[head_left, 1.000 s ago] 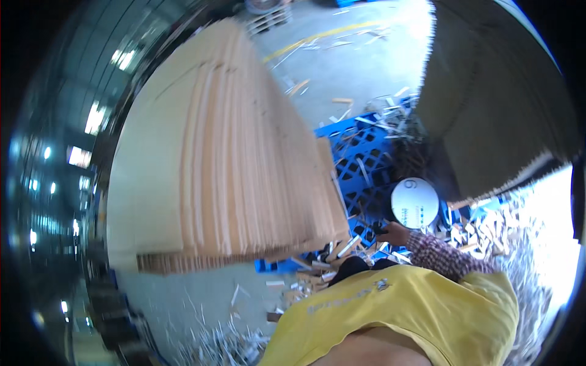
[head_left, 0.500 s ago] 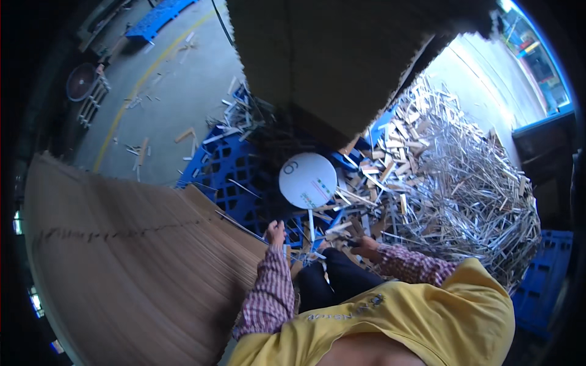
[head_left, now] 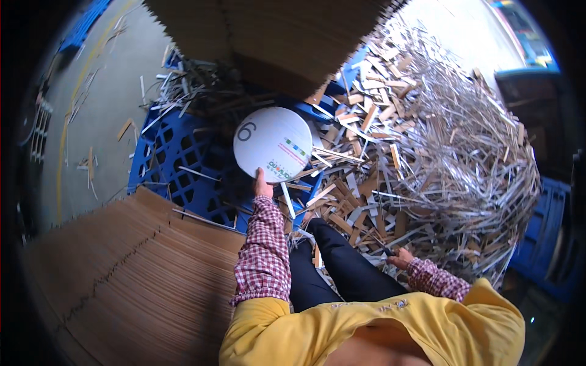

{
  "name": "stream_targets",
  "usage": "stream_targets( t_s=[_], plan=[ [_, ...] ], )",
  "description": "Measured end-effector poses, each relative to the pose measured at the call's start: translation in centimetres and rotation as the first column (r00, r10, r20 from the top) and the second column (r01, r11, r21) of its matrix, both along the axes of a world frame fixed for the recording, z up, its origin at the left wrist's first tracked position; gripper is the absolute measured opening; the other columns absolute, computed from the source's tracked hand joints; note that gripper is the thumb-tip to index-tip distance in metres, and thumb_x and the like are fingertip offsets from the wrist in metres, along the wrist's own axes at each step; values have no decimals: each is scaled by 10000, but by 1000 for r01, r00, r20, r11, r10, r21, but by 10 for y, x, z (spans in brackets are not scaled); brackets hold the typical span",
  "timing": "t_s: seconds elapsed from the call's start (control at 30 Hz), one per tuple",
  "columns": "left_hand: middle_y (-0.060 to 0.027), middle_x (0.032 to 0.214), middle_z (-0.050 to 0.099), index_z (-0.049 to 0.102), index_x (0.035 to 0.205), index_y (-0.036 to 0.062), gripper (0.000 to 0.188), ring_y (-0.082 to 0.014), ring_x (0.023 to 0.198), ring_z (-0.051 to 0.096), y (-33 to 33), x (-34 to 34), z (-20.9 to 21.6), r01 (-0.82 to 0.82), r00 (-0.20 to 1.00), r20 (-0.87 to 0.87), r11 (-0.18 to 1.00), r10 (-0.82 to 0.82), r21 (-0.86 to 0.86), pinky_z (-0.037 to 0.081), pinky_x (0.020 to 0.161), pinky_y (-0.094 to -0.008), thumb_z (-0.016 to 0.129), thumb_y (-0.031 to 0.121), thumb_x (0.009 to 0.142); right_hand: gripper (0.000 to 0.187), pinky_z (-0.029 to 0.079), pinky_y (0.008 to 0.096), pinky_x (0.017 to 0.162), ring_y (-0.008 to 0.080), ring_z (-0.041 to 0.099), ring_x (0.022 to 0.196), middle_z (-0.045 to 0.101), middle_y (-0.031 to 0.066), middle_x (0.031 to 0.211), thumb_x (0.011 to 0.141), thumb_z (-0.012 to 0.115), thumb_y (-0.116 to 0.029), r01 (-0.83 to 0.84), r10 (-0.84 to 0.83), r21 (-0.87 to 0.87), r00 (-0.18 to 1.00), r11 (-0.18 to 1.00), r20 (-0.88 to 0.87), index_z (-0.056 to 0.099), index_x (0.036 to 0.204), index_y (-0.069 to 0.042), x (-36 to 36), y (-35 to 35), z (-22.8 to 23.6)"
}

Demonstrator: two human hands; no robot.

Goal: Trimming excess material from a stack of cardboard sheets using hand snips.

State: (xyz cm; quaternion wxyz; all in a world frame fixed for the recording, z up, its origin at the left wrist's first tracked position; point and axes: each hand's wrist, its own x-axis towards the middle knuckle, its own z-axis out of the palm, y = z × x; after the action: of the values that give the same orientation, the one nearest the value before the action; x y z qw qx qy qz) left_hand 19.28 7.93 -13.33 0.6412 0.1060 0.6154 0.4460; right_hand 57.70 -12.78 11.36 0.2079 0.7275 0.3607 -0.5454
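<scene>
A round white disc (head_left: 273,144) with coloured print lies over the blue pallet, among cardboard offcuts. My left hand (head_left: 263,185) is at its near edge, one digit over the rim and the other fingers hidden, apparently gripping it. What supports the disc underneath is hidden. Lower right, beside my knee, my right hand (head_left: 401,258) is closed around a slim dark tool (head_left: 384,247). The tool points up and left toward the scraps; its exact kind is too small to make out.
Stacked brown cardboard sheets (head_left: 116,262) rise at the left, and another cardboard stack (head_left: 268,36) stands ahead. A large heap of cardboard strips (head_left: 445,158) fills the right. The blue lattice pallet (head_left: 177,195) lies beneath. Another blue pallet (head_left: 540,226) is at far right.
My left hand has moved forward onto the disc's near edge. My right hand has drawn back to the right with the dark tool. The whole view has shifted.
</scene>
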Motion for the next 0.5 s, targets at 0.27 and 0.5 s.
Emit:
stream_targets(
  t_s=[0.27, 0.5],
  plan=[
    [-106, 903, 566, 486, 1015, 6, 320, -214, 732, 580, -41, 55, 122, -333, 941, 13, 935, 337, -121, 488, 545, -322, 576, 176, 760, 364, 397, 340, 548, 206, 524, 575, 528, 140, 587, 673, 590, -297, 120, -96, 158, 984, 980, -150, 561, 708, 64, 8, -22, -25],
    [-113, 902, 573, 529, 933, -77, 323, -158, 754, 544, -152, 31, 246, -429, 901, -91, 903, 425, -26, 439, 639, -286, 604, 163, 731, 246, 389, 280, 467, 121, 495, 512, 559, 74, 624, 712, 579, -205, 409, -313, 260, 886, 875, -341, 552, 732, 39, -71, 38, 39]
  ],
)
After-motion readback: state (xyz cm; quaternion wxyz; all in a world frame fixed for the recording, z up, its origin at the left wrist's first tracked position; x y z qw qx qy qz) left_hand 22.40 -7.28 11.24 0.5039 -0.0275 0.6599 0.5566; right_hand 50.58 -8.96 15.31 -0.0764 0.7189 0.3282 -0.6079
